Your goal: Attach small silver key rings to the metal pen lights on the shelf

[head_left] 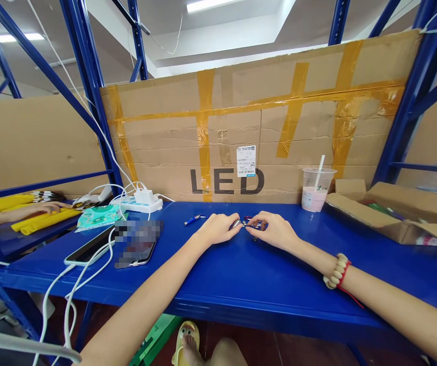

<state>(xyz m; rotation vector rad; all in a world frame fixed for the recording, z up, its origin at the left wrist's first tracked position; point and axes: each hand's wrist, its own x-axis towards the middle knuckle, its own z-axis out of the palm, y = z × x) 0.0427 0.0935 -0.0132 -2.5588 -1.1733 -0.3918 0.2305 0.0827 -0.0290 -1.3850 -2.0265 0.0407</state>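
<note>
My left hand (pixel 221 229) and my right hand (pixel 274 232) meet over the middle of the blue table (pixel 302 290). The left fingers pinch a small shiny metal piece (pixel 236 223). A thin dark piece (pixel 255 224) is pinched in the right fingers, its tip close to the metal one; whether the two touch I cannot tell. Small dark and reddish bits lie around the right fingertips, partly covered. A blue pen-like stick (pixel 194 219) with a silver end lies just left of my left hand.
Two phones (pixel 88 246) with white cables lie at left, near a green packet (pixel 98 217) and a power strip (pixel 142 203). A cup with a straw (pixel 315 190) and an open cardboard box (pixel 397 213) stand at right. Another person's hand (pixel 45 208) rests by yellow rolls (pixel 46 221).
</note>
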